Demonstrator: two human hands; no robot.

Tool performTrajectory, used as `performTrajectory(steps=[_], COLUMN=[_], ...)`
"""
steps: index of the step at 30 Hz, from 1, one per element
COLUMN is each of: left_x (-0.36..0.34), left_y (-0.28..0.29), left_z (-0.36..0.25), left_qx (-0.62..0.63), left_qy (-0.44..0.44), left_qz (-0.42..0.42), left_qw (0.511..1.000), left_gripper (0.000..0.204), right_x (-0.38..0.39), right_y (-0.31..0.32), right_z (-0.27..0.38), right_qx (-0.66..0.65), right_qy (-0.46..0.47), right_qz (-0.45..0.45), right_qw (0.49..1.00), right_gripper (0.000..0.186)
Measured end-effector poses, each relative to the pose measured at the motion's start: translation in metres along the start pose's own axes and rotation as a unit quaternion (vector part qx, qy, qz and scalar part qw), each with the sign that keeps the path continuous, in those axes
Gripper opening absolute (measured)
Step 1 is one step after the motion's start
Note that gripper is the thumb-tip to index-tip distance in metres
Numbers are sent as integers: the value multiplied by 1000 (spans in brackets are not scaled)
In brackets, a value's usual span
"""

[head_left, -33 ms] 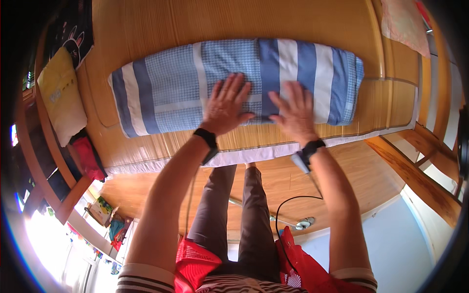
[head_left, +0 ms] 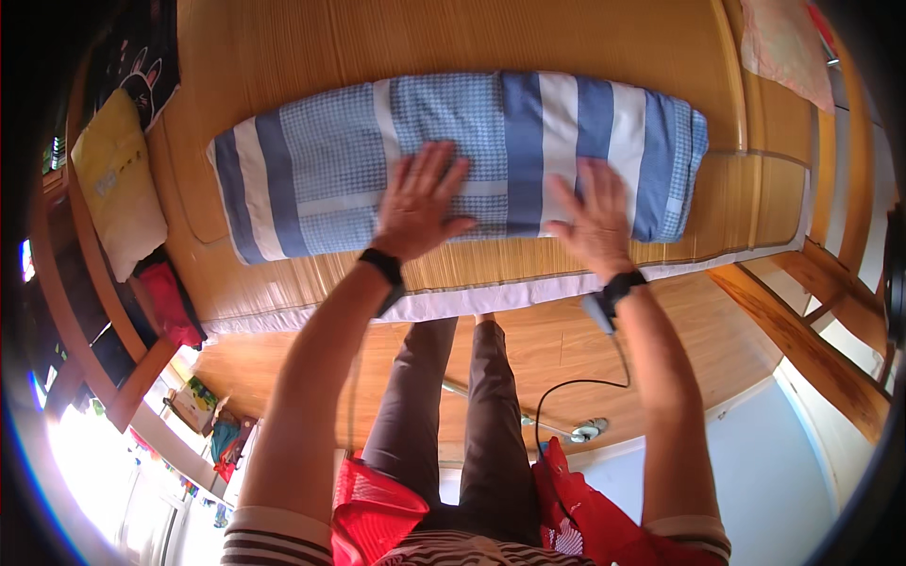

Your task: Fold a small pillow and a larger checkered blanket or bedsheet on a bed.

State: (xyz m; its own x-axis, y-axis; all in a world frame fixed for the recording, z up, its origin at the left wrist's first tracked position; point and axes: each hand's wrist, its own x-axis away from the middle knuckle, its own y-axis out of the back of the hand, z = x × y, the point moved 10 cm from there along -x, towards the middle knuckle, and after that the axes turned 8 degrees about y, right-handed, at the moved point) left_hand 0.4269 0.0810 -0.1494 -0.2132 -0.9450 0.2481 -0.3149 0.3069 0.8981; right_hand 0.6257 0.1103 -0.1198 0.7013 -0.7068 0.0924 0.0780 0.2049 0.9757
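Observation:
A folded blue-and-white checked and striped quilt [head_left: 335, 156] lies as a long bundle across the bed mat. My left hand [head_left: 417, 203] rests flat on its near middle part, fingers spread over the checked cloth. Over the striped part to the right lies my right hand [head_left: 596, 212], palm down with fingers apart and slightly blurred. Neither hand grips anything. Each wrist wears a black strap, and a small grey device with a cable hangs at the right one.
The brown woven mat [head_left: 311, 38] has a pale fabric edge [head_left: 491, 300] along the near side. A yellow cushion [head_left: 118, 184] and a red cloth [head_left: 168, 297] sit at the left wooden rail. A pale pink cloth [head_left: 783, 47] lies far right, and a wooden beam [head_left: 802, 344] slants near right.
My hands have moved apart over the quilt: the left one a little to the left, the right one to the right. The quilt keeps nearly the same shape and place.

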Motion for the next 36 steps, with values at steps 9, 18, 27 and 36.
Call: performTrajectory(steps=[9, 18, 27, 36], left_x=[146, -48, -69, 18], left_y=[55, 37, 49, 76], left_z=[217, 30, 143, 299], left_qx=[-171, 3, -106, -169], left_qy=[217, -12, 71, 216], left_qz=[-9, -31, -99, -90], left_qw=[961, 999, 987, 957], left_gripper=[83, 76, 81, 76], right_x=[123, -117, -58, -8], right_y=[29, 14, 10, 18], right_z=[-100, 46, -112, -140], right_qx=[91, -57, 131, 228], right_qy=[-241, -31, -92, -231], right_qz=[102, -112, -8, -79], right_qw=[961, 992, 987, 943], right_gripper=[69, 68, 64, 59])
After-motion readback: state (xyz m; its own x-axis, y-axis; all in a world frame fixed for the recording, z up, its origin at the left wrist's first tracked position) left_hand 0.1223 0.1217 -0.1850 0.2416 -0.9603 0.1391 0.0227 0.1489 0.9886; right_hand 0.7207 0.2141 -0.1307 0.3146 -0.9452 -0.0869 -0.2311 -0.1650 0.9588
